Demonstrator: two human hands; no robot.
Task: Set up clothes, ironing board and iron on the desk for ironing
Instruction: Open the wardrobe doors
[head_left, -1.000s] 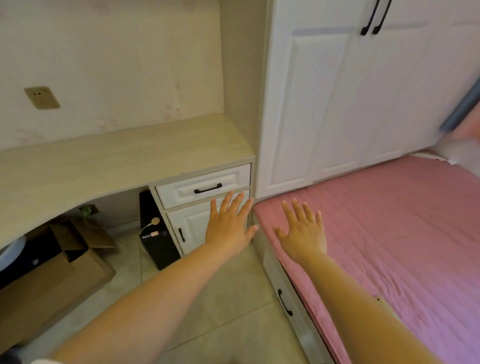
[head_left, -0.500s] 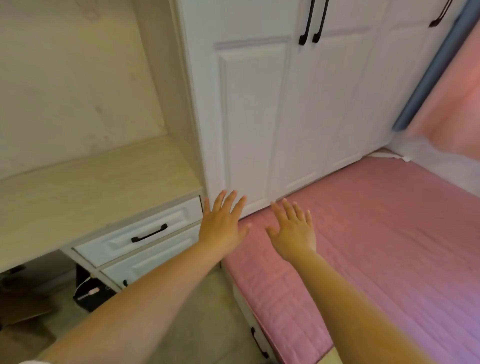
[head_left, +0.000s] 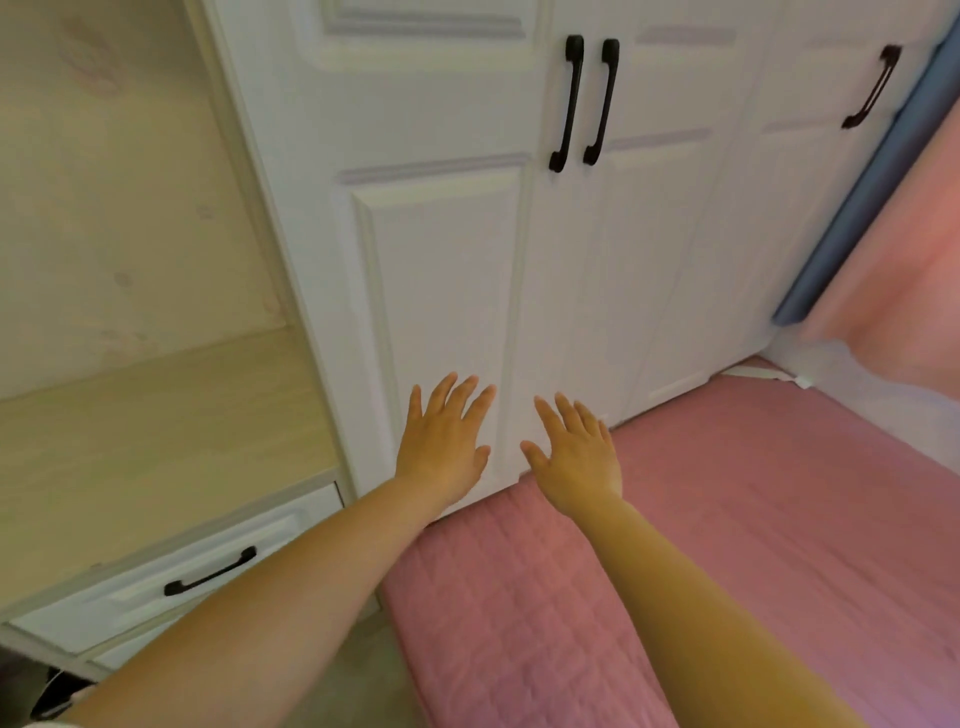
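A white wardrobe (head_left: 519, 270) stands in front of me, its panelled doors closed, with two black handles (head_left: 584, 101) side by side at the meeting edges and a third handle (head_left: 872, 88) further right. A pink quilted mattress (head_left: 753, 545) runs up against its foot. At the far right I see a blue strip (head_left: 852, 208) beside a pink curtain (head_left: 914, 249), and low on the left a white drawer (head_left: 171, 577) with a black pull (head_left: 210, 571).

Soft, even indoor light; slight motion blur, wide-angle bending at edges.
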